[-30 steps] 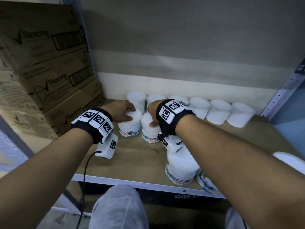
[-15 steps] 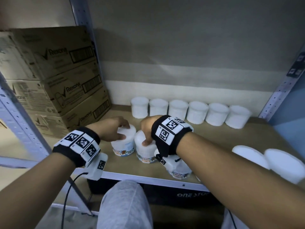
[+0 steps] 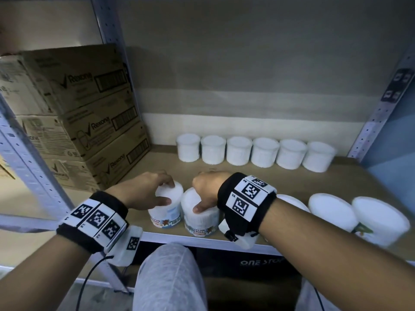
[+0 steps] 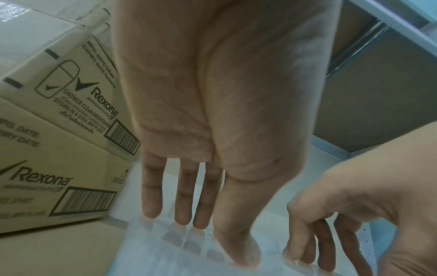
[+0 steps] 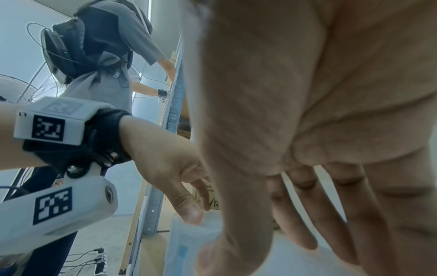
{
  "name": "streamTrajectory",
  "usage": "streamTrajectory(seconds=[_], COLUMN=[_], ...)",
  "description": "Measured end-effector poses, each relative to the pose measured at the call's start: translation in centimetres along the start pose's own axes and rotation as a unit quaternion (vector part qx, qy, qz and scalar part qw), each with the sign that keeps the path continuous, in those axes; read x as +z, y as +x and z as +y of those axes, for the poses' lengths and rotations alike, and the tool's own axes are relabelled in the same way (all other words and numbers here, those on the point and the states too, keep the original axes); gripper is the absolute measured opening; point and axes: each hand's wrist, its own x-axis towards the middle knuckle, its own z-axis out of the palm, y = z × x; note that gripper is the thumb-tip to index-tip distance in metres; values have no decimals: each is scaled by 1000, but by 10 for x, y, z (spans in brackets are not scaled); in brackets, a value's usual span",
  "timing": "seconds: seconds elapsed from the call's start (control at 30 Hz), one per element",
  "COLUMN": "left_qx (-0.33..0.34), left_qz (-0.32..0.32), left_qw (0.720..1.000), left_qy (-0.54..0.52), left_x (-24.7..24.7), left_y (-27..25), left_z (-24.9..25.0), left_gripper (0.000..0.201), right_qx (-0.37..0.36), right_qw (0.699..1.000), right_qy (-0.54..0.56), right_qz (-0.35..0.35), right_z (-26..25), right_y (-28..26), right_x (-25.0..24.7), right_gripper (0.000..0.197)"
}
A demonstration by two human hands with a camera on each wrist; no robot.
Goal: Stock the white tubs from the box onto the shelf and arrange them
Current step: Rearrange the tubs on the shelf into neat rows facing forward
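Left hand grips one tub, right hand its neighbour. Both tubs pulled back toward the shelf front since a second ago. Likely starting a front row.

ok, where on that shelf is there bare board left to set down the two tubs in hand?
Free: the wide strip of shelf between the back row of six tubs and the front tubs; also the patch between the cardboard boxes and the left hand. Crowded: the front edge, where both held tubs and the right hand sit beside more tubs.
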Motion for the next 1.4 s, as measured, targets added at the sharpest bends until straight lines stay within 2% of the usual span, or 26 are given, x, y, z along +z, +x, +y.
streamTrajectory(seconds=[0.3,0.43,0.53,0.67,0.83,1.1,1.27,1.4], left_qx=[-1,-3,9,28,53,72,70,62], left_qz=[-16,-31,7,50,93,55,29,18], left_qw=[1000,999,1000,998,991,994,996,997], left_qy=[2,-10,-22,-39,-82,-67,-47,-36], left_x=[-3,-11,-21,-36,-44,-31,-10,0], left_y=[4,7,17,45,100,202,255,287], left_z=[12,19,34,73,137,226,263,280], left_gripper=[37,36,36,39,38,48,51,51], right_qx=[6,-2,1,41,140,267,332,353], right_qw=[1000,997,993,985,972,927,890,883], right_qy=[22,55,90,132,159,226,277,274], right_qz=[17,48,75,101,100,135,146,147], right_z=[10,21,41,85,161,279,332,362], right_y=[-7,-13,-23,-42,-70,-112,-122,-117], right_x=[5,6,1,-6,-1,32,62,67], right_gripper=[58,57,53,53,47,38,34,35])
